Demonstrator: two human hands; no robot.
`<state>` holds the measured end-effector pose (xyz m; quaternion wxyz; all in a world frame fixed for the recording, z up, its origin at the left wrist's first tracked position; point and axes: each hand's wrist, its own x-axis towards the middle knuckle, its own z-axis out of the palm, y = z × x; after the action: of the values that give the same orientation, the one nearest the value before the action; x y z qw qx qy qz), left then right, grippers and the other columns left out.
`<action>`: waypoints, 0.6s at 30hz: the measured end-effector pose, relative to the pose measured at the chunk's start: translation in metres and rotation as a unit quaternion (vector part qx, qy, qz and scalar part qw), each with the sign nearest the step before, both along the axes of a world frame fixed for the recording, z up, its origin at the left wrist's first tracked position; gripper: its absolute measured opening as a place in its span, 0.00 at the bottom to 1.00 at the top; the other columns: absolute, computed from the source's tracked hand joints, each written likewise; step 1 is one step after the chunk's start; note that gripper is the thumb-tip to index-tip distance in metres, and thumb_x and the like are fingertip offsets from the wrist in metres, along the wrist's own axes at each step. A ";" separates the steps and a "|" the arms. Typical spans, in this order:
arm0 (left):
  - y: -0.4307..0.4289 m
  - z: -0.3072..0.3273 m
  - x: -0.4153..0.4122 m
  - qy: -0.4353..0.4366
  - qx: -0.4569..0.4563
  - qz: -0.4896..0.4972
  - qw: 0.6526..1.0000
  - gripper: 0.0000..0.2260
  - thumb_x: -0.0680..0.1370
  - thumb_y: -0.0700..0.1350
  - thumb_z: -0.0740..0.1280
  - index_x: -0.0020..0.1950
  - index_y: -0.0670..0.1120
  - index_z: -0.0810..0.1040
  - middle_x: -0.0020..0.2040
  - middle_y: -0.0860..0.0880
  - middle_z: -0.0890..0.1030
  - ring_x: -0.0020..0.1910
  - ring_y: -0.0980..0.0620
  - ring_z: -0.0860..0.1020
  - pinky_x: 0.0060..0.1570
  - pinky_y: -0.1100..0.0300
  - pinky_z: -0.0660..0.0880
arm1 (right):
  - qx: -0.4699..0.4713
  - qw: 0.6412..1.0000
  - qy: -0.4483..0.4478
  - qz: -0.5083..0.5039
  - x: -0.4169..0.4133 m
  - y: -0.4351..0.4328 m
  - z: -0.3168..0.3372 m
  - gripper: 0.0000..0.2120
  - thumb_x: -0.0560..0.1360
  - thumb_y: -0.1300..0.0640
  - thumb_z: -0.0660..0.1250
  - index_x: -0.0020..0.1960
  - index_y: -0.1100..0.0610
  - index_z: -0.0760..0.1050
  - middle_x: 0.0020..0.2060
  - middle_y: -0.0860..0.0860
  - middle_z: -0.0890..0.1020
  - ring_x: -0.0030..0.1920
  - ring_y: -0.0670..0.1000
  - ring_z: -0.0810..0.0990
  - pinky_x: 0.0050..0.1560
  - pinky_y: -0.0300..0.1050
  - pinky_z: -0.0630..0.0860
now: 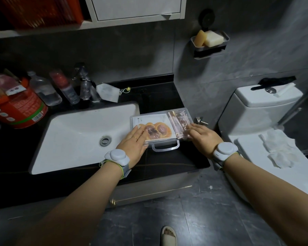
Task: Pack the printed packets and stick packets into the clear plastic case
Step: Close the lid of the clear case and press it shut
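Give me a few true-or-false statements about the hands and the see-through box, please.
1. Both the left hand and the right hand rest flat on the clear plastic case. True.
2. The case sits inside the sink. False: it sits on the black counter, right of the sink.
3. The printed packet lies in the left part of the case, with the stick packets to its right. True.
4. The soap dish on the wall is empty. False: it holds two bars of soap.
5. The case's handle points toward the person. True.
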<state>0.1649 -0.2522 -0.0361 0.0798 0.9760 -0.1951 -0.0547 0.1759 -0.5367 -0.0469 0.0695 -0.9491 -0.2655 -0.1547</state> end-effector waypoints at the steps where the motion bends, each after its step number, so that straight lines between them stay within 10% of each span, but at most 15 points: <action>1: 0.000 -0.001 0.000 0.000 0.002 -0.001 1.000 0.26 0.82 0.48 0.55 0.77 0.44 0.50 0.79 0.46 0.48 0.79 0.47 0.46 0.77 0.53 0.51 | 0.009 1.000 0.001 0.003 0.000 -0.001 -0.001 0.12 0.73 0.58 0.62 0.48 0.64 0.80 0.50 0.60 0.85 0.52 0.61 0.84 0.46 0.54 0.83; 9: 0.003 0.005 0.000 0.031 0.058 0.002 0.998 0.27 0.82 0.57 0.47 0.78 0.50 0.44 0.79 0.52 0.42 0.78 0.53 0.40 0.76 0.55 0.40 | 0.103 0.993 0.057 -0.009 -0.005 0.000 0.001 0.19 0.72 0.51 0.60 0.54 0.63 0.80 0.57 0.60 0.82 0.62 0.60 0.78 0.63 0.55 0.72; 18: 0.006 0.002 0.006 0.043 0.035 -0.009 0.998 0.27 0.82 0.53 0.53 0.78 0.51 0.46 0.80 0.51 0.46 0.79 0.51 0.43 0.76 0.56 0.44 | 0.123 0.990 0.058 -0.028 0.003 -0.003 -0.018 0.19 0.65 0.58 0.77 0.54 0.63 0.80 0.57 0.60 0.82 0.60 0.61 0.79 0.56 0.59 0.78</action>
<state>0.1711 -0.2465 -0.0341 0.0535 0.9731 -0.1981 -0.1046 0.1784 -0.5397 -0.0653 0.1970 -0.9476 -0.2135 -0.1326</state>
